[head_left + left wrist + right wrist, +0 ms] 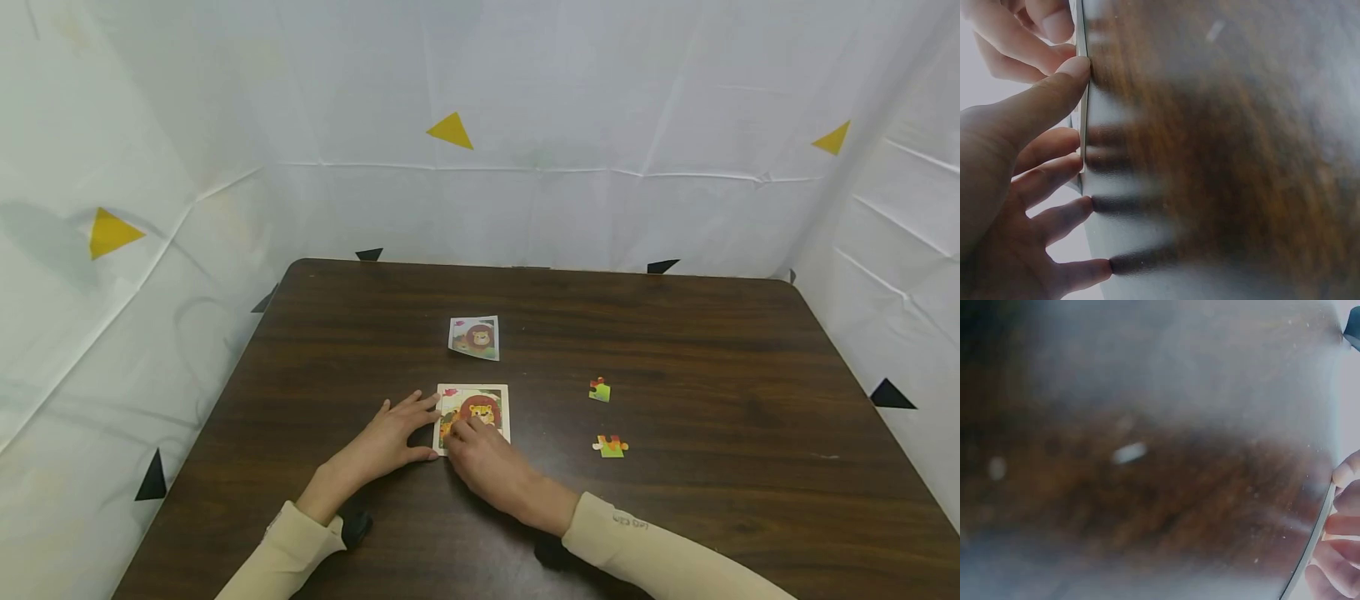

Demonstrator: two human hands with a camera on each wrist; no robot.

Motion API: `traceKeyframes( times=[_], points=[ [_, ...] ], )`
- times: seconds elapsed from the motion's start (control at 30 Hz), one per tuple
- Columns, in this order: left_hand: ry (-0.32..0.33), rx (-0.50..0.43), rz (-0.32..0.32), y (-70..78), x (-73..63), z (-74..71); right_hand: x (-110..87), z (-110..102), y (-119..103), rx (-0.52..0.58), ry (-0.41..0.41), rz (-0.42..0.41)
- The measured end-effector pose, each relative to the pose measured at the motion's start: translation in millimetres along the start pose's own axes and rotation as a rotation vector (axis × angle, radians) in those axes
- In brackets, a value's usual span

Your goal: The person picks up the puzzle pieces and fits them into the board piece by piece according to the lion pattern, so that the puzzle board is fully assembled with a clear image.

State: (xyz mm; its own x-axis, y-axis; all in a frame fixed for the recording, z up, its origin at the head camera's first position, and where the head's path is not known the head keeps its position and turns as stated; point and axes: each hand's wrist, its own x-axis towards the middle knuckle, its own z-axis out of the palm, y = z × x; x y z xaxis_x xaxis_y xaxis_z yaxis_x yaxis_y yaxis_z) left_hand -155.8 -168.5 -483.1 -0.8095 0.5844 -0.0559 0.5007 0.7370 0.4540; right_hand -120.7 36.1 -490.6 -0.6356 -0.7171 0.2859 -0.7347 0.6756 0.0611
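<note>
A framed jigsaw puzzle with a lion picture lies flat on the table. My left hand is spread along the frame's left side, its thumb by the near left corner. In the left wrist view the left thumb rests against the frame's edge. Over the lower part of the picture my right hand bends its bunched fingers down onto the puzzle. The hand hides what lies under its fingertips, so a held piece cannot be made out. Only some right fingers show beside the frame in the right wrist view.
Two loose jigsaw pieces lie to the right: a green and red piece farther off and an orange and green piece nearer. A lion picture card sits beyond the frame. White sheeting surrounds the brown table.
</note>
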Motion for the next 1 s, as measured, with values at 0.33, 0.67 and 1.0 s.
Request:
traceKeyframes(
  times=[0.33,0.67,1.0],
  points=[
    [0.009,0.006,0.01,-1.9,0.8,1.7,-1.6,0.0,-2.6,-0.104,-0.034,-0.014],
    [0.015,-0.002,0.023,-0.1,0.0,1.6,-4.7,-5.4,-6.2,-0.216,-0.079,-0.035],
    [0.003,0.003,0.006,-0.2,0.7,-0.4,-5.2,-5.9,-6.4,-0.225,-0.075,-0.027]
  ],
)
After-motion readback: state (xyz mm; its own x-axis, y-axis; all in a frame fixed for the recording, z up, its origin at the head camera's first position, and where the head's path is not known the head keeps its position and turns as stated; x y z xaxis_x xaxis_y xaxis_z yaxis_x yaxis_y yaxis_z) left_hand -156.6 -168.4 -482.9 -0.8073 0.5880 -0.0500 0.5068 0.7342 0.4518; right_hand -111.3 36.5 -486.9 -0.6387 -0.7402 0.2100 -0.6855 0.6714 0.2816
